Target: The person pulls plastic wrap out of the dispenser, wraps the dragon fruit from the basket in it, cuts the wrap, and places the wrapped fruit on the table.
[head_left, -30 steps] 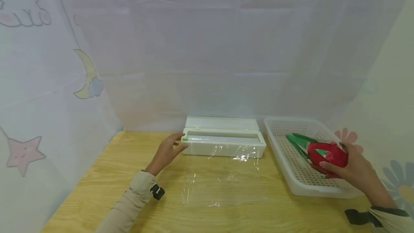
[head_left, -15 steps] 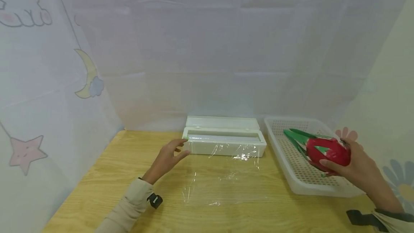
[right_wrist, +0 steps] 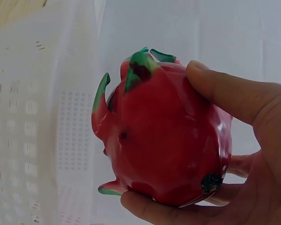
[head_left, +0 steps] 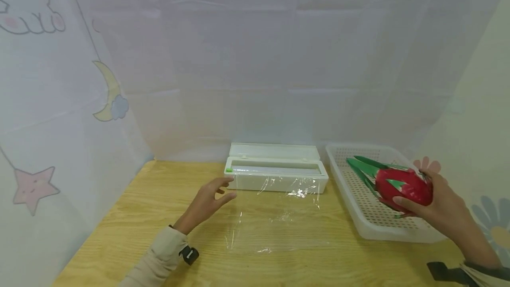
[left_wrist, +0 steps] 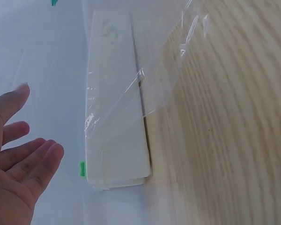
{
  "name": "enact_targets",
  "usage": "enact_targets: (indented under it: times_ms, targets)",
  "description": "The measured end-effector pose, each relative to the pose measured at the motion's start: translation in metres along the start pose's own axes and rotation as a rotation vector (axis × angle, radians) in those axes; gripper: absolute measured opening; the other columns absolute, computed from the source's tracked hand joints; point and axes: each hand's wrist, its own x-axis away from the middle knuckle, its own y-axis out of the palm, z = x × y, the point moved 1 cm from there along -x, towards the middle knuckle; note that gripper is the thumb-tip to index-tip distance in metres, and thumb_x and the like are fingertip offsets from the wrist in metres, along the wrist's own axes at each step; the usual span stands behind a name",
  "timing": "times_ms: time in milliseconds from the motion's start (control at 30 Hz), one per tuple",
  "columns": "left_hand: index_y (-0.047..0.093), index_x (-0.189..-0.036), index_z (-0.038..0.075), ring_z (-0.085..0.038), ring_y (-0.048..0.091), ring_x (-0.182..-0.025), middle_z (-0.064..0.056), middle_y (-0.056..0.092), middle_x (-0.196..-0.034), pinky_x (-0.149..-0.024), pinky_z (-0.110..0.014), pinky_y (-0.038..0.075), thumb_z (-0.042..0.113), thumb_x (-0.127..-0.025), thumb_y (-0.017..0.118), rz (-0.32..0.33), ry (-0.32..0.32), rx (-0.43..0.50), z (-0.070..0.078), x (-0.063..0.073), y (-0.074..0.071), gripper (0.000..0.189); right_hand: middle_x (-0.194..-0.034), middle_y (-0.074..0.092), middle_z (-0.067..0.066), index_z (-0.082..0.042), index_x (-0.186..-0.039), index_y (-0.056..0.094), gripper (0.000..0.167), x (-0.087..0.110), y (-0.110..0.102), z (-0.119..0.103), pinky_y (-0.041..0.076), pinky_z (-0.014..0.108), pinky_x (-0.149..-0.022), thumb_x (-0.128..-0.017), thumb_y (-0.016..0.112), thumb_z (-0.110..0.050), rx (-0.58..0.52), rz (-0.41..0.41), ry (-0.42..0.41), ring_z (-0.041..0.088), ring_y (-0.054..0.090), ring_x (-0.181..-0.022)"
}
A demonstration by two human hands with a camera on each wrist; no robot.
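My right hand (head_left: 446, 209) grips a red dragon fruit (head_left: 402, 188) with green leaf tips over the white plastic basket (head_left: 358, 229). In the right wrist view the thumb lies on one side of the dragon fruit (right_wrist: 164, 136) and fingers curl under the other. My left hand (head_left: 205, 203) holds nothing, its fingers relaxed beside the left end of the white cling film box (head_left: 275, 184). The box lid (head_left: 275, 151) stands raised at the back, and a green slide cutter (head_left: 229, 170) sits at its left end. Clear cling film (head_left: 275, 229) runs from the box down over the table.
The wooden table (head_left: 131, 220) reaches back to a pale cloth wall (head_left: 247, 56). The basket stands right of the cling film box, close to the right wall with its flower prints (head_left: 498, 229).
My left hand has drawn slightly down from the box's left end, away from the green cutter. The dragon fruit has shifted slightly left and up in my right hand.
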Motion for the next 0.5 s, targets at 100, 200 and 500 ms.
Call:
enact_targets:
  times_ms: [100,200,500]
  targets:
    - [0.057,-0.135,-0.002,-0.031,0.063,-0.113,-0.015,0.061,-0.133,-0.086,-0.040,0.056,0.023,-0.094,0.072,-0.011,0.002,-0.001,0.000,0.002,0.001,0.050,-0.122,0.041,0.042,0.016,-0.144,0.025,0.095,0.000,-0.001,-0.004,0.054,0.058,-0.055,-0.083,0.083,-0.029,0.007,0.001,0.006,0.062,0.052,-0.092]
    - [0.058,-0.135,-0.001,-0.031,0.063,-0.114,-0.014,0.061,-0.133,-0.086,-0.038,0.057,0.023,-0.093,0.072,-0.010,0.022,-0.003,0.001,0.003,0.001,0.050,-0.122,0.041,0.043,0.015,-0.146,0.024,0.097,0.000,-0.002,-0.011,0.054,0.059,-0.054,-0.084,0.083,-0.029,0.017,0.007,0.000,0.063,0.051,-0.092]
    - [0.059,-0.134,0.003,-0.030,0.063,-0.114,-0.012,0.062,-0.131,-0.086,-0.037,0.057,0.022,-0.093,0.073,-0.017,0.033,0.002,0.004,0.009,0.003,0.047,-0.117,0.046,0.045,0.011,-0.149,0.021,0.100,0.000,-0.003,-0.026,0.055,0.058,-0.055,-0.084,0.082,-0.034,0.026,-0.028,0.031,0.063,0.052,-0.092]
